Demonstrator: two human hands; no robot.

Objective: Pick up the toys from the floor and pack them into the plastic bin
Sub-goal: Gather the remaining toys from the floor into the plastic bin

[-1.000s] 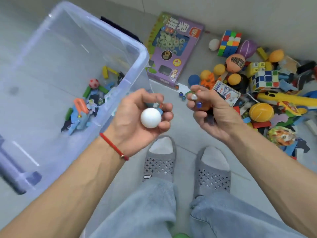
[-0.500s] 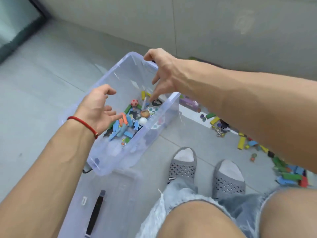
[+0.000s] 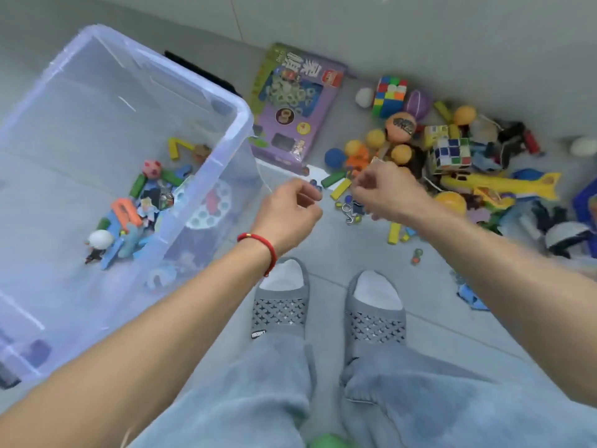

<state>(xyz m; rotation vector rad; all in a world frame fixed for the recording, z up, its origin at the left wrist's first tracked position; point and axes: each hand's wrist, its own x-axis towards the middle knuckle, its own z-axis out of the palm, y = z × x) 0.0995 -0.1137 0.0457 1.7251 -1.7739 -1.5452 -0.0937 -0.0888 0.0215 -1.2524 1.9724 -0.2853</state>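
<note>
Left hand (image 3: pixel 290 210) and right hand (image 3: pixel 386 192), fingers loosely curled, apparently empty, reach over small pieces on the floor; plastic bin (image 3: pixel 240 124), at left, holds a few toys (image 3: pixel 135 205); far right, the large toy pile (image 3: pixel 452 156) remains; packing is barely begun.

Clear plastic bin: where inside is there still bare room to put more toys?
The clear plastic bin has bare floor along its far and left sides. Toys crowd the near right wall, around the white ball and orange block.
</note>
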